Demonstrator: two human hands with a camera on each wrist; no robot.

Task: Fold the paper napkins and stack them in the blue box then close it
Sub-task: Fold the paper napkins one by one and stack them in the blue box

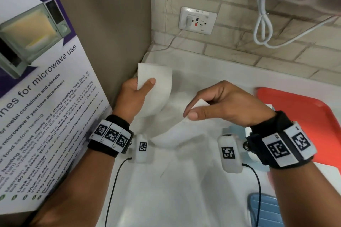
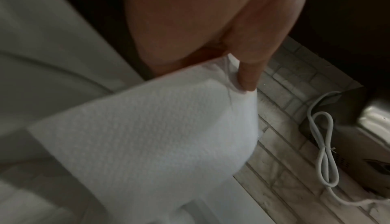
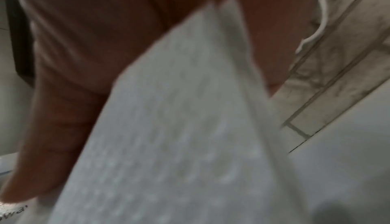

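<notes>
Fingers and thumb of my left hand (image 1: 133,94) pinch one end of the paper napkin (image 1: 158,86); my right hand (image 1: 221,105) pinches the other end, holding it above the white counter (image 1: 184,190), beside the red tray (image 1: 304,112).

Head view evenly bright with wide-angle edge bending; both wrist views dim, grainy, motion-blurred.

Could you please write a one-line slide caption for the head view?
Left hand and right hand pinch opposite ends of a white paper napkin above the counter.
</notes>
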